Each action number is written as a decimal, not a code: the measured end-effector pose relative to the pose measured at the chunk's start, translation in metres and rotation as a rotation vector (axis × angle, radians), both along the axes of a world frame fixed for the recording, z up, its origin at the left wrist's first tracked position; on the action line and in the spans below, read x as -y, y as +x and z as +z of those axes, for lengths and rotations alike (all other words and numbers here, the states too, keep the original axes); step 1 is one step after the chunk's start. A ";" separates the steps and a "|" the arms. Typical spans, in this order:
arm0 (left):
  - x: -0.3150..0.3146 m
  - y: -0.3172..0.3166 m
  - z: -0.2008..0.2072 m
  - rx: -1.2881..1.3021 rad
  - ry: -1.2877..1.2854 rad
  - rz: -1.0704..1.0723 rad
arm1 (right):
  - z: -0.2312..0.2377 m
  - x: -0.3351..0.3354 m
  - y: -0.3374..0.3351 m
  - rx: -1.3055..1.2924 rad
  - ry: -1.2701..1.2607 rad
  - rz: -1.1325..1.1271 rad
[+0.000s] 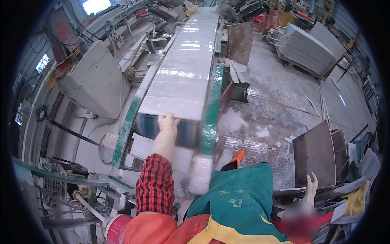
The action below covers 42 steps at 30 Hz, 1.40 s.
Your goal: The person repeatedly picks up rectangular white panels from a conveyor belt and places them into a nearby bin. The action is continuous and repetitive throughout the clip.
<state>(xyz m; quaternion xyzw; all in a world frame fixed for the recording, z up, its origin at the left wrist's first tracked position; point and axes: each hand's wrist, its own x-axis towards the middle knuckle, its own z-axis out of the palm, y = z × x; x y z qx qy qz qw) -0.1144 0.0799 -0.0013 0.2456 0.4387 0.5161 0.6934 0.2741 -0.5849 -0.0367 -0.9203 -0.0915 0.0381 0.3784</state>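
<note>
My left hand (167, 123), in a pale glove below a red-and-black checked sleeve, grips the near edge of a white stone slab (174, 106). Its fingers bend at that edge, one lying on top; the thumb is hard to make out. The slab is the nearest in a row of wet, shiny slabs (187, 61) running away along a conveyor with green side rails (211, 110). Under its near end shows the dark blue belt end (187, 131). Far to the right, my right hand (312, 185) is held out with fingers apart, holding nothing, near a brown board (315, 156).
A large grey slab (97, 83) leans left of the conveyor. Stacked slabs (304, 46) sit on a pallet at the far right. The floor (264, 142) is wet, with white patches. Machine frames (81, 179) stand at lower left. A green apron (235, 195) covers my front.
</note>
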 end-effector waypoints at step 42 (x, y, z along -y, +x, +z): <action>-0.024 -0.013 0.002 -0.160 -0.202 -0.100 | -0.004 0.045 -0.012 0.044 -0.158 -0.083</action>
